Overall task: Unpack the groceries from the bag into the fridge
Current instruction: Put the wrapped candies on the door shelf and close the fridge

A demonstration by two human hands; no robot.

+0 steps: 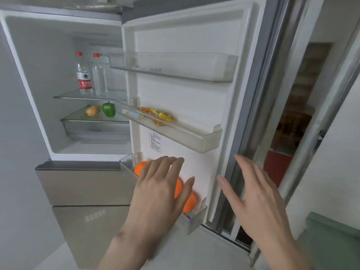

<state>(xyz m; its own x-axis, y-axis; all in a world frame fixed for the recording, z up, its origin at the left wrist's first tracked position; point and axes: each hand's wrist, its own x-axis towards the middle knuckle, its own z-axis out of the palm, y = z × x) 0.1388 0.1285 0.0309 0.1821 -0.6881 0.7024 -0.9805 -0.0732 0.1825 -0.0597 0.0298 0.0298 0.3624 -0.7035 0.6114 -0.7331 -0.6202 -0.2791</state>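
Fridge (pixel 35 78): upper compartment open, its door (pixel 187 94) swung out to my right.
Door racks: top rack (pixel 173 65) clear plastic; middle rack (pixel 183 135) holds snack packets (pixel 161 114), yellow and orange, plus a pale blue one (pixel 134 114); bottom rack (pixel 194 217) holds oranges (pixel 190 204), at least two, partly hidden behind my left hand.
Glass shelves: upper shelf (pixel 64 96) carries two red-capped water bottles, one labelled (pixel 83 75), one plain (pixel 99 75), side by side; lower shelf (pixel 78 115) carries a green bell pepper (pixel 109 109) just beside a yellowish mango-like fruit (pixel 93 110).
My left hand (pixel 157 190): fingers straight and spread, over the oranges, holding nothing; contact cannot be told.
My right hand (pixel 253 193): fingers extended, apart, empty, near the door's outer edge.
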